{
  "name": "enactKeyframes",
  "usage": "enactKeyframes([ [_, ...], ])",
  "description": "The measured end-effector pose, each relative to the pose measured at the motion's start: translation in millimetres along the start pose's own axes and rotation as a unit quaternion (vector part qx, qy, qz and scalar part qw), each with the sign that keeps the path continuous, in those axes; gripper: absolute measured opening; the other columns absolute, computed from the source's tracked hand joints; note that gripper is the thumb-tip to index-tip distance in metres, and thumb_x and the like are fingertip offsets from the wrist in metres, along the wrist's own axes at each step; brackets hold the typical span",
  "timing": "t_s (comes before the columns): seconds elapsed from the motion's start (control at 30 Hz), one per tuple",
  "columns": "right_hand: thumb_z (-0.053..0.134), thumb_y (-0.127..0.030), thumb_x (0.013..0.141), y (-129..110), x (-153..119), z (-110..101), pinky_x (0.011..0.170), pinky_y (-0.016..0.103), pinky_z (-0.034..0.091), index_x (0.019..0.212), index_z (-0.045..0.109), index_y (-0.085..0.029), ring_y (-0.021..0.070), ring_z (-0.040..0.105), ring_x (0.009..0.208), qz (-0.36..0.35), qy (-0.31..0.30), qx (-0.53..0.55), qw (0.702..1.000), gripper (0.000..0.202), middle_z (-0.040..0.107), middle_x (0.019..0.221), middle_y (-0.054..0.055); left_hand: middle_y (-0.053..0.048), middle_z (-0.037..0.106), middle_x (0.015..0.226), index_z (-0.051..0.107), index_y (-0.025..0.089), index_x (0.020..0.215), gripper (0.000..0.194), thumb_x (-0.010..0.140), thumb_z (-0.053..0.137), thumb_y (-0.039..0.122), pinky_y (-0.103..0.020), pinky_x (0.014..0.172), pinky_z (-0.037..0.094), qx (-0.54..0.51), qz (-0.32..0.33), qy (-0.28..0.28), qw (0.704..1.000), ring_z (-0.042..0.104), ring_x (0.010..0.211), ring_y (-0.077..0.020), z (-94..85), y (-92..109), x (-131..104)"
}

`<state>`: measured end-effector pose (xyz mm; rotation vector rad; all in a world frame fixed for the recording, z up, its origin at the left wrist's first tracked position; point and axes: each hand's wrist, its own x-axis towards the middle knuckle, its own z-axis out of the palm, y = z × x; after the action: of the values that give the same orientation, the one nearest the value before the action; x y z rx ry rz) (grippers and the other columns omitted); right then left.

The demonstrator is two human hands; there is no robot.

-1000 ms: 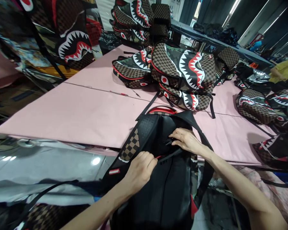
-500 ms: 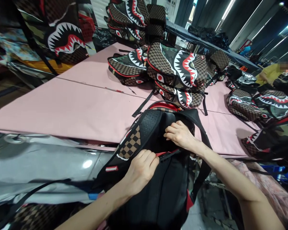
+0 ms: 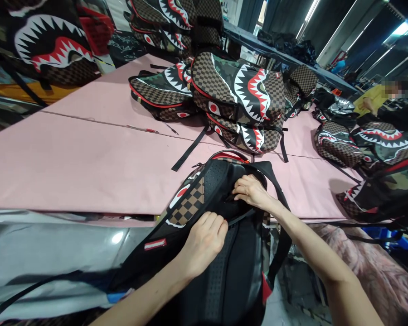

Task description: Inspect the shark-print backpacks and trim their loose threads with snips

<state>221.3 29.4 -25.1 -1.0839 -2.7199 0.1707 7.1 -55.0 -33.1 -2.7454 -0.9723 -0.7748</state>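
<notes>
Largest item noted: one pink table (image 3: 71,172), taken as reference for all positions. At its near edge one black-backed backpack (image 3: 221,271) was being worked, its upper end above the table's edge level, its lower part below it; whether the table was touched could not be told.

Handling was judged as follows: light for its bulk, body soft and apt to sag, back panel padded and somewhat stiffer, smooth black faces possibly slippery, nothing fragile. A hold was thought best taken on the rim (image 3: 242,217) of the opening, with the black strap (image 3: 281,246) as a second choice for lifting.

Other shark-mouth backpacks were counted by place: one large backpack (image 3: 61,59) at the table's left edge; three in the middle group (image 3: 238,90), two of them stacked; at least three in the right group (image 3: 382,145); at least two in the far stack (image 3: 159,27) at the table's far end. Hidden ones could not be counted.

Two hands were counted, held apart. The left hand (image 3: 209,233) was fisted, apparently clamped on the rim. The right hand (image 3: 250,190) was curled at the opening; what was pinched, if anything, could not be told.

Smallest, at the table's middle seam: one red pen (image 3: 151,130), one dark pen-like tool (image 3: 172,130).
</notes>
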Motion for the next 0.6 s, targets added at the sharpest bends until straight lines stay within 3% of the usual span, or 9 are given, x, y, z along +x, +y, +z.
enactKeyframes([
  [0.27,0.055,-0.034,0.087,26,-3,17,0.071,0.031,0.028,0.092,0.067,-0.018,0.0172,0.047,0.082,0.049,-0.027,-0.016,0.998,0.021,0.062,0.089,0.005,-0.003,0.052,0.069,0.056,0.014,0.077,0.022,0.079,0.040,-0.002,-0.032,0.067,0.047,-0.021,-0.009,-0.063,0.998,0.050,0.068,-0.0173,29.5,-4,20],
  [0.6,0.056,-0.030,0.087,37,-8,21,0.071,0.031,0.027,0.084,0.066,-0.018,0.0172,0.045,0.082,0.066,-0.054,-0.019,0.996,0.016,0.061,0.088,0.004,-0.006,0.051,0.072,0.058,0.010,0.081,0.020,0.078,0.042,-0.003,-0.034,0.070,0.047,-0.035,0.011,-0.047,0.998,0.049,0.074,-0.0192,40.6,-3,25],
])
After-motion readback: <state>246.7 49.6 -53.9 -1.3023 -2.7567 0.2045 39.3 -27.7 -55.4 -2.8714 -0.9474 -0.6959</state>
